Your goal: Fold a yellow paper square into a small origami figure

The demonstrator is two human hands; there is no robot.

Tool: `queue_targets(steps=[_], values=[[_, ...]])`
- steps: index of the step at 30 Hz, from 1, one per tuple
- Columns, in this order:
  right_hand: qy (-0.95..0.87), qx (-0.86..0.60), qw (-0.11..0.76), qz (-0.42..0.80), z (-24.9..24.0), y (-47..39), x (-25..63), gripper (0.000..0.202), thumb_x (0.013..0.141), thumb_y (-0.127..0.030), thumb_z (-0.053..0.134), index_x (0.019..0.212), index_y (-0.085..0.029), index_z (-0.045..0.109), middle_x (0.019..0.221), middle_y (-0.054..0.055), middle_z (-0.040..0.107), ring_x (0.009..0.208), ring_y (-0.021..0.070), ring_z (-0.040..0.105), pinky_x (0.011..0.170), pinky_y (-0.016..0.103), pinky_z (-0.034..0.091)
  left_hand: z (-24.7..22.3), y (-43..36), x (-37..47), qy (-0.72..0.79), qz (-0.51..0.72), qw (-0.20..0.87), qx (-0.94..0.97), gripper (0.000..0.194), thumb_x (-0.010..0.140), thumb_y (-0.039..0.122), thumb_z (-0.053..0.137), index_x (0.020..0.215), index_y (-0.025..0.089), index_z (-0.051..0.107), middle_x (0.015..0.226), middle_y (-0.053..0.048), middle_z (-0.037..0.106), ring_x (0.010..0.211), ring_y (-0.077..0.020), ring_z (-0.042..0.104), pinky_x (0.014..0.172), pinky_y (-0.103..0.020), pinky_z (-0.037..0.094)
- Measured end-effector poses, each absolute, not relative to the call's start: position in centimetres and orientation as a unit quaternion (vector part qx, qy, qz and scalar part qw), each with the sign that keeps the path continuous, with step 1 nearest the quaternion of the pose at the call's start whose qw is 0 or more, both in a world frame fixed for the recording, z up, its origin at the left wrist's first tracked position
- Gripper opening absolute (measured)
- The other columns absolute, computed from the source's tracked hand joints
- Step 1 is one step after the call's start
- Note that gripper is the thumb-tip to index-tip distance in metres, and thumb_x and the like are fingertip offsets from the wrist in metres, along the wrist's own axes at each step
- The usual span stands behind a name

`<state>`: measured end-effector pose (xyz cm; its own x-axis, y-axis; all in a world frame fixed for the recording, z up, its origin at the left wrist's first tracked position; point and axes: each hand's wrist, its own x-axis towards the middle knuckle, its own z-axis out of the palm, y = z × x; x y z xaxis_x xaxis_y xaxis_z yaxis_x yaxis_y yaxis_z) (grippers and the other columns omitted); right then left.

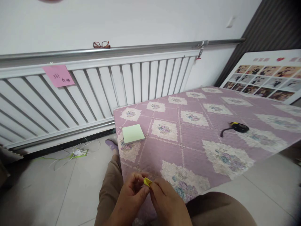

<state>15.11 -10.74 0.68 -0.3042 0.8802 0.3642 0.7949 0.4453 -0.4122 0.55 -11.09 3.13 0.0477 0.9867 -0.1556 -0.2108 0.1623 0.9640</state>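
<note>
L hand [132, 193] & R hand [167, 197] both hold sm. yellow folded pc [147, 182] pinched btwn fingertips, over near end of purple floral tablecloth [172, 149]; pale-green sticky-note pad [133, 133] lies nr cloth's L edge, blk tape measure [240, 127] well apart to R

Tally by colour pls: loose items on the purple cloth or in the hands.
Pale green: 1 (pad)
Mostly black: 1 (looks like a tape measure)
Yellow: 1 (small piece between left hand and right hand)
Total: 3
</note>
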Motion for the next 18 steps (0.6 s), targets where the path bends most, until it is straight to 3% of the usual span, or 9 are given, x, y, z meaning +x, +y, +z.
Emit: queue_targets(steps=[5,9,13,18], values=[[-0.815,-0.512,0.268,0.032,0.3,-10.9,15.0,0.022,0.087,-0.019,0.043,0.092,-0.028,0.063,0.086,0.001,0.065,0.074,0.0185,0.059,0.059,0.027,0.043,3.4,-10.9,1.0,0.490,0.504,0.594,0.392,0.030,0.067,0.037,0.074,0.078,0.019,0.053,0.105,-0.007,0.066,0.089,-0.0205,0.062,0.084,-0.034,0.048],[-0.815,-0.511,0.272,0.030,0.2,-10.8,14.8,0.021,0.090,-0.028,0.043,0.088,-0.027,0.064,0.082,0.002,0.064,0.071,0.0177,0.058,0.058,0.026,0.043,3.6,-10.8,1.2,0.498,0.500,0.591,0.390,0.027,0.069,0.036,0.071,0.080,0.019,0.054,0.101,-0.007,0.066,0.092,-0.0215,0.061,0.084,-0.034,0.047],[-0.809,-0.496,0.288,0.133,1.9,-10.6,14.9,0.022,0.090,-0.034,0.045,0.085,-0.026,0.065,0.083,0.003,0.064,0.071,0.0163,0.061,0.056,0.024,0.046,3.7,-10.8,0.8,0.496,0.490,0.592,0.405,0.024,0.072,0.035,0.068,0.080,0.019,0.053,0.101,-0.006,0.067,0.088,-0.0198,0.061,0.080,-0.032,0.047],[-0.811,-0.432,0.292,0.265,3.9,-10.2,15.6,0.024,0.091,-0.023,0.040,0.093,-0.024,0.064,0.090,0.004,0.063,0.077,0.0143,0.063,0.065,0.023,0.050,3.8,-10.6,0.4,0.496,0.475,0.613,0.391,0.027,0.073,0.038,0.068,0.080,0.019,0.052,0.097,-0.005,0.067,0.085,-0.0187,0.061,0.075,-0.030,0.046]])
